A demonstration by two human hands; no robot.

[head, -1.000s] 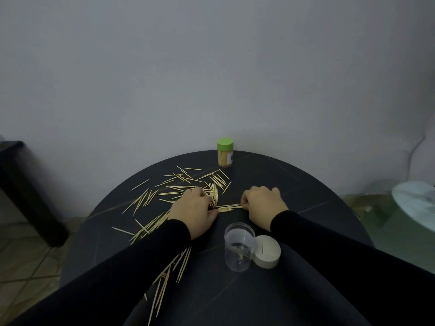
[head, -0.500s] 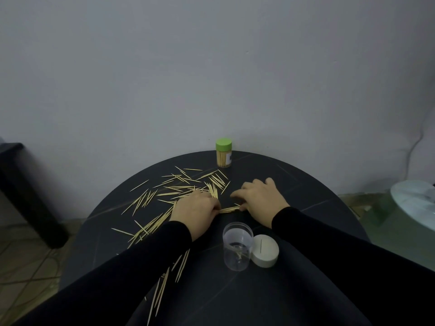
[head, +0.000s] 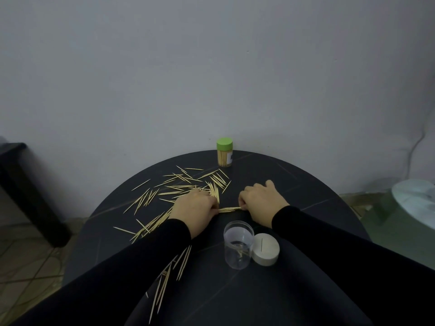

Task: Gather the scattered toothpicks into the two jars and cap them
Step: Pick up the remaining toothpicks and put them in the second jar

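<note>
Toothpick bundle (head: 229,209) | between hands, on table (head: 306,184) | left hand (head: 195,207), right hand (head: 261,201) pinch its ends

Round black table (head: 306,184) — toothpicks (head: 150,198), two jars (head: 238,248), white lid (head: 266,252).

Two jars: one green-capped jar (head: 224,152), one open jar (head: 238,248); one white lid (head: 266,252); perhaps several dozen toothpicks (head: 179,184).

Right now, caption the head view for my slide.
Both hands, left hand and right hand, pinch a toothpick bundle beside the open jar.
</note>
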